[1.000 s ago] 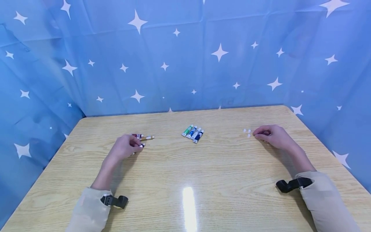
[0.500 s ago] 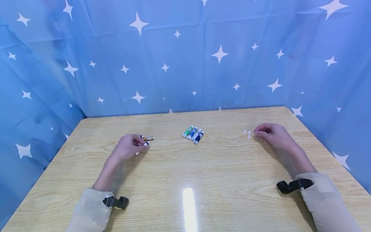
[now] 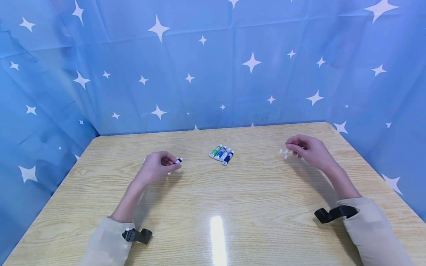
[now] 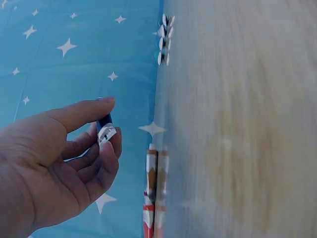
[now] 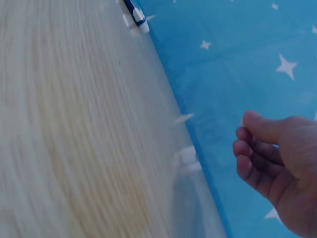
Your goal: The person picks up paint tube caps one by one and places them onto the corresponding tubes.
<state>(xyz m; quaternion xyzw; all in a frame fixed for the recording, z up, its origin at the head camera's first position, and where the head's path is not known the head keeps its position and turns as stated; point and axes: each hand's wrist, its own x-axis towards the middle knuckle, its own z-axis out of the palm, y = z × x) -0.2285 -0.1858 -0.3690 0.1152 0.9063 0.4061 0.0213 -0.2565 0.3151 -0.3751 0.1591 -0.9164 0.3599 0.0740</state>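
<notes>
Above the left part of the table (image 3: 186, 207), your left hand (image 3: 156, 166) pinches a dark blue paint tube (image 4: 104, 120) between thumb and fingers, clear of the wood. Its white cap points away and to the right in the head view; its flattened end faces the left wrist camera. Beyond that hand, in the left wrist view, a brown tube (image 4: 151, 168) lies on the table with a red tube (image 4: 148, 215) next to it. In the head view your hand hides most of both.

Mid-table, four tubes lie slantwise in a close row, caps toward the backdrop: green tube (image 3: 215, 150), blue tube (image 3: 220, 152), whitish tube (image 3: 225, 154), navy tube (image 3: 228, 157).

At the right, your right hand (image 3: 309, 149) is raised over the table, well apart from your left. Thumb and index finger meet at the tips on a small white piece (image 5: 242, 122); only a sliver shows, so its shape cannot be told. Three white bits (image 3: 286, 152) lie on the table just beside those fingertips.

Both your wrists carry a black strapped device over pale sleeves (image 3: 372, 229). Blue cloth (image 3: 213, 85) with white stars hangs behind the table. A bright reflection (image 3: 217, 240) marks the near wood.
</notes>
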